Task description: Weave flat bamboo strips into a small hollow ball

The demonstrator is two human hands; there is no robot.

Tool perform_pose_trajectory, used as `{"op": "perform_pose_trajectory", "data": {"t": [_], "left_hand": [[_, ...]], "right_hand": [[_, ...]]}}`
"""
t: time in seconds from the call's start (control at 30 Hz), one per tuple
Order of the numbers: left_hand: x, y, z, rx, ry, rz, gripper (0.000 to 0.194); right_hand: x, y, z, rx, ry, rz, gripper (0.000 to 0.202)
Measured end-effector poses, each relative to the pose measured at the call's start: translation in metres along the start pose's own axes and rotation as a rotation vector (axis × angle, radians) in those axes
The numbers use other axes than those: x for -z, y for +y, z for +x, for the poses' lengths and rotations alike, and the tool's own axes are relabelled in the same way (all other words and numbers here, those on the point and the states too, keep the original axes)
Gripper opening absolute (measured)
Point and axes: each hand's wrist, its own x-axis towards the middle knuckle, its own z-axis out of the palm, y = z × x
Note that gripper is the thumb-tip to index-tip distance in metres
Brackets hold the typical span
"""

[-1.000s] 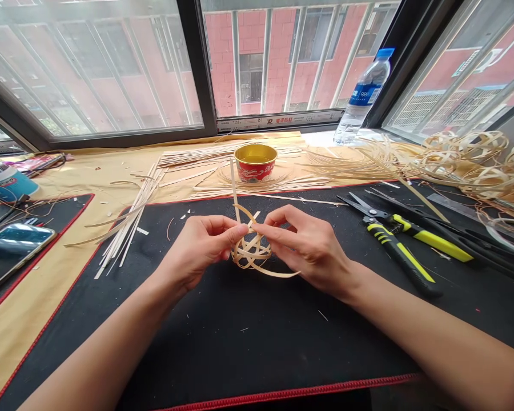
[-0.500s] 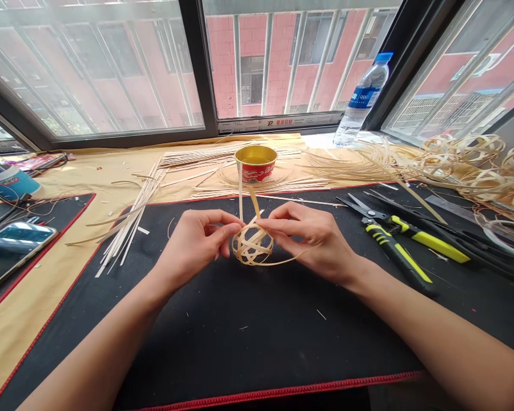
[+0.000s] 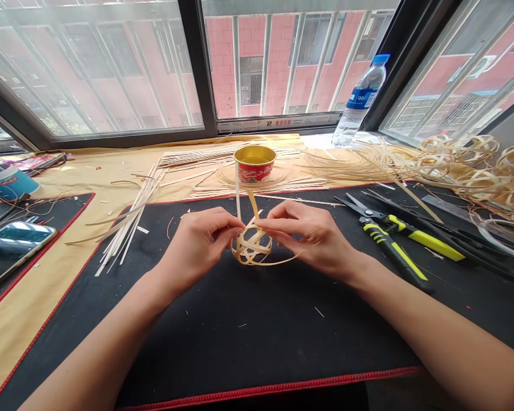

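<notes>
Between my hands is a small openwork ball woven from pale bamboo strips (image 3: 252, 246), just above the black mat (image 3: 257, 325). My left hand (image 3: 205, 234) pinches its upper left side with thumb and forefinger. On the upper right, my right hand (image 3: 306, 231) is closed on the weave with its fingertips. Two loose strip ends (image 3: 252, 204) stick up from the top of the ball, and another strip curves from its underside to below my right hand. The undersides of my fingers are partly hidden.
Behind the ball stands a red and gold tin (image 3: 255, 165) among loose bamboo strips (image 3: 131, 220). Yellow-and-black pliers (image 3: 385, 240) lie right, with finished-looking woven balls (image 3: 475, 162) beyond. A water bottle (image 3: 362, 103) stands by the window; a phone (image 3: 17, 245) lies left.
My left fingertips have shifted slightly right and closer over the ball's top edge. My right hand keeps nearly the same hold. The whole view has moved slightly.
</notes>
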Motion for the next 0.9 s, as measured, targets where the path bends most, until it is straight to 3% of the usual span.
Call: {"op": "perform_pose_trajectory", "data": {"t": [0.23, 0.47, 0.57, 0.67, 0.77, 0.9], "left_hand": [[0.0001, -0.0001, -0.0013, -0.05, 0.007, 0.024, 0.02], [-0.0025, -0.0005, -0.0004, 0.071, 0.03, -0.095, 0.019], [-0.0021, 0.0006, 0.0001, 0.146, 0.102, -0.096, 0.02], [0.0, 0.0024, 0.0008, 0.243, 0.14, -0.085, 0.02], [0.002, 0.0029, 0.0018, 0.303, 0.063, -0.139, 0.02], [0.002, 0.0021, 0.0026, 0.322, -0.006, -0.173, 0.021]], "right_hand": [[0.0018, 0.0001, 0.0004, 0.02, -0.016, -0.029, 0.025], [0.0012, 0.0022, 0.0023, -0.022, -0.011, 0.003, 0.023], [0.0011, 0.0014, 0.004, -0.136, 0.006, 0.034, 0.022], [0.0023, -0.0012, 0.0062, -0.348, 0.005, 0.141, 0.018], [0.0038, -0.0036, 0.0077, -0.507, 0.03, 0.266, 0.014], [0.0045, -0.0052, 0.0085, -0.604, 0.022, 0.346, 0.014]]}}
